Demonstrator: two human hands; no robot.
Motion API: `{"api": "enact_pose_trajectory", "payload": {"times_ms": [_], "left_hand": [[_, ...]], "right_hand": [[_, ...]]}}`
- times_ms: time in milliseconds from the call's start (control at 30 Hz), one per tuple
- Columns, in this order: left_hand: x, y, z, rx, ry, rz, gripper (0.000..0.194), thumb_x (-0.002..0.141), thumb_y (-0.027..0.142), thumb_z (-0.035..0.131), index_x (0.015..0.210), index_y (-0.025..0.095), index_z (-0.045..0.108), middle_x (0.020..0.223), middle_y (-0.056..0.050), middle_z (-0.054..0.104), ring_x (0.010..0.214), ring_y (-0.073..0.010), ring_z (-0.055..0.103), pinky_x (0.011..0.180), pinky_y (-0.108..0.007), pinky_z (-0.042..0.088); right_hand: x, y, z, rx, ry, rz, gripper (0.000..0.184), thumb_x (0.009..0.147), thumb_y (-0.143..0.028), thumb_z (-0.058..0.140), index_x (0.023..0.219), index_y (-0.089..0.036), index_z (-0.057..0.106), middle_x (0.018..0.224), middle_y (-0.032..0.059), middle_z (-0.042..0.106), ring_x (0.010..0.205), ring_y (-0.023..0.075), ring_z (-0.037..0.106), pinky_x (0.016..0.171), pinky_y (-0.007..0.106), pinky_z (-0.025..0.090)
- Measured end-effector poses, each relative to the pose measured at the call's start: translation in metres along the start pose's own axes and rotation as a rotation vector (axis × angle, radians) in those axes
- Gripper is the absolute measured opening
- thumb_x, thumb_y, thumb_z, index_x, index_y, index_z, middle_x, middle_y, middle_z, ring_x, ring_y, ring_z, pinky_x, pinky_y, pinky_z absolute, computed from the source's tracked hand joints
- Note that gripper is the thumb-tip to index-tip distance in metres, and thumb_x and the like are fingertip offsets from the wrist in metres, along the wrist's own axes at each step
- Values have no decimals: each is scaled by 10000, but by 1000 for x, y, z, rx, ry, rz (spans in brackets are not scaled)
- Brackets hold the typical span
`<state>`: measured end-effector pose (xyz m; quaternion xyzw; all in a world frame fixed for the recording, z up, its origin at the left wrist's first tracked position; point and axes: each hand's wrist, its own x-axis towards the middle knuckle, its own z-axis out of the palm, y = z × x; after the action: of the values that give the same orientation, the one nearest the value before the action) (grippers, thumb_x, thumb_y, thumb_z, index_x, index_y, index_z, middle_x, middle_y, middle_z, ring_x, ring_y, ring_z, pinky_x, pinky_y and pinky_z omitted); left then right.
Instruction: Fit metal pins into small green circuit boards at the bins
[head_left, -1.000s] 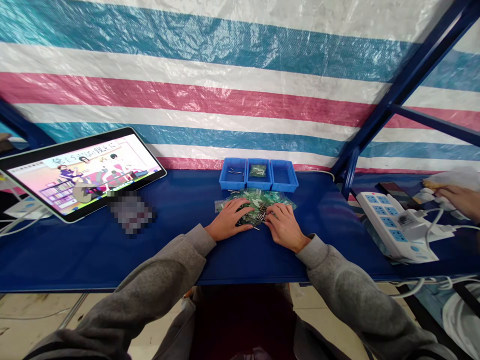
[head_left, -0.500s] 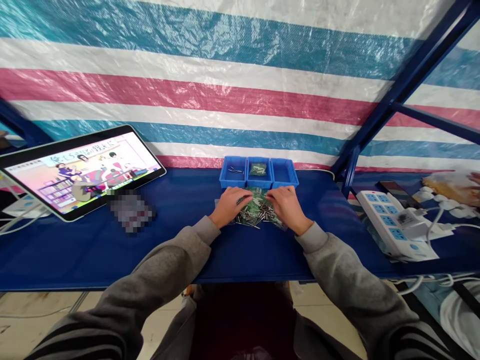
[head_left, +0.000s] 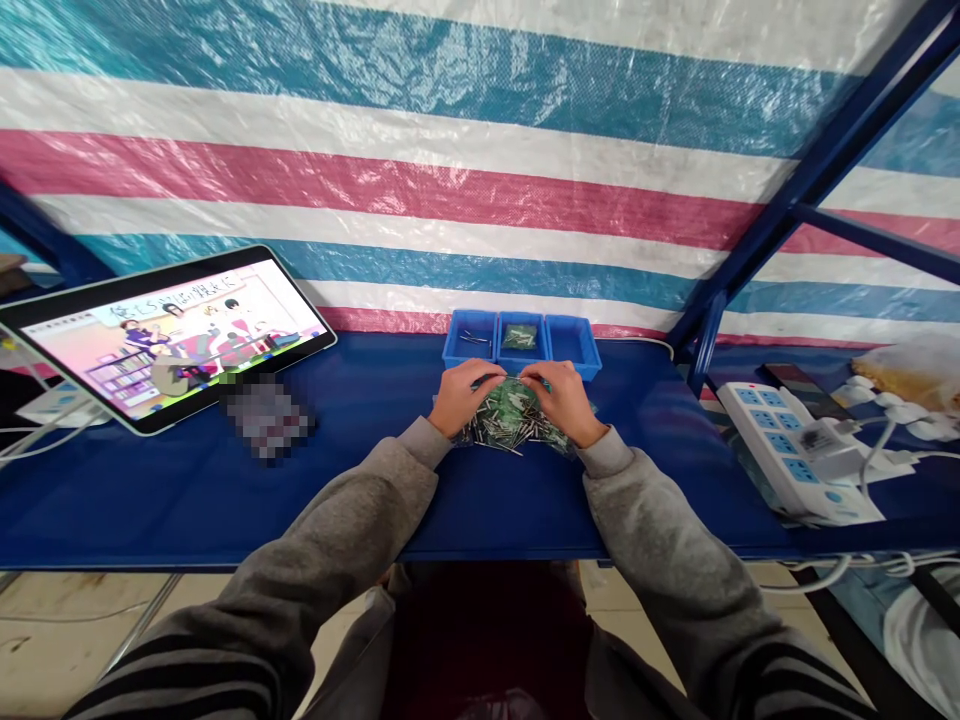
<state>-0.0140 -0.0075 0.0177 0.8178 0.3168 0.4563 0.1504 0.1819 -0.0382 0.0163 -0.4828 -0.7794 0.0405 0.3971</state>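
My left hand [head_left: 466,396] hovers over the left part of a pile of thin metal pins [head_left: 510,430], its thumb and fingers pinched. My right hand [head_left: 561,400] is over the pile's right part, also pinched, its fingertips close to those of the left. What sits in either pinch is too small to make out. Green plastic packaging [head_left: 514,398] lies among the pins, below and between my hands. Just beyond are three joined blue trays: the left tray [head_left: 451,352] holds a few thin pieces, the middle tray [head_left: 523,353] a small green packet, and the right tray [head_left: 574,340] shows a bare floor.
A tablet [head_left: 176,335] playing a cartoon leans at the left, with a blurred-out object [head_left: 268,418] before it. To the right lie a white power strip [head_left: 795,450] with plugs and cables, a dark phone [head_left: 804,390] and a clear bag [head_left: 911,370]. A striped tarp [head_left: 450,200] hangs behind the blue table [head_left: 360,520].
My hands have come closer together over the pile, fingertips now almost meeting near the trays. The pins and trays look the same; the view has shifted slightly.
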Motion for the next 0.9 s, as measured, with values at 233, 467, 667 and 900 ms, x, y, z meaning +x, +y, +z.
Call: {"api": "enact_pose_trajectory", "payload": {"times_ms": [233,467,667,900], "left_hand": [[-4,-4,3,46,-8,-9,328,984,421,451,910,169,649,885,-61,703,774,-163,638,730,-274,498],[-9,0,11,79,-38,-22,348,986,442,438,919,164,635,868,-60,691,798,-168,639,753,-273,491],[-10,6,10,69,-6,10,338,977,452,459,917,178,648,845,-59,685,776,-169,633,748,-282,496],[-7,9,6,2,4,-82,388,975,460,443,826,168,652,766,-36,679,671,-142,594,657,-257,468]], "right_hand": [[-7,-1,3,134,28,27,166,934,-311,556,909,-209,685,871,44,743,803,210,678,784,337,437],[-7,0,5,108,110,114,322,958,-442,485,842,-210,676,840,53,735,790,216,663,793,346,456],[-7,-2,3,169,103,144,377,957,-483,461,804,-210,671,750,44,710,728,213,662,782,359,474],[-8,-8,1,238,114,100,263,920,-448,543,949,-226,682,901,62,731,826,226,675,811,369,506]]}}
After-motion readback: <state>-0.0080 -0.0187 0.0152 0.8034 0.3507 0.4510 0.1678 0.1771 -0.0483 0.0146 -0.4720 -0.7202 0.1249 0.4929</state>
